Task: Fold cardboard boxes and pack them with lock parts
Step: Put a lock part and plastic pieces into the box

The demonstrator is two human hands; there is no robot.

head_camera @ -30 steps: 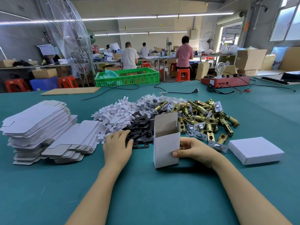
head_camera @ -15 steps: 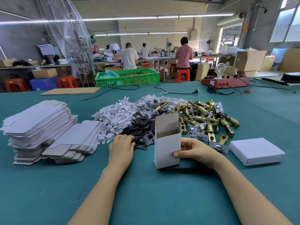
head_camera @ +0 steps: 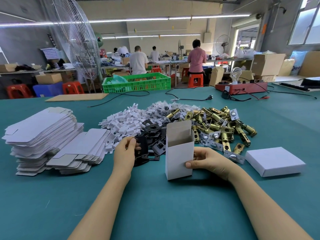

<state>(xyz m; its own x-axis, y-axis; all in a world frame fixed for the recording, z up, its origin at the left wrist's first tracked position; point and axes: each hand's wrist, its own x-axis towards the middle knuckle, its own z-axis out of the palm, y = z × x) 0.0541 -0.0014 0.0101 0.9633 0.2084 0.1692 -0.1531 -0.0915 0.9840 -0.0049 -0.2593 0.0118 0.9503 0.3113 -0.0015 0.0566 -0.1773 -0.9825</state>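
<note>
Lifted from the pile, a flat black metal plate (head_camera: 143, 146) sits pinched in my left hand (head_camera: 125, 152), just left of the upright white cardboard box (head_camera: 179, 154) my right hand (head_camera: 207, 161) grips, mouth open upward.

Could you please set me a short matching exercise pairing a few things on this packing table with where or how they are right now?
Things:
1. open box
2. black plate
3. flat box blanks
4. closed white box

States:
A. stacked at the table's left
B. pinched by the left hand
C. lying flat at the right
D. upright, held by the right hand

Pairs: 1-D, 2-B, 3-A, 4-C
</note>
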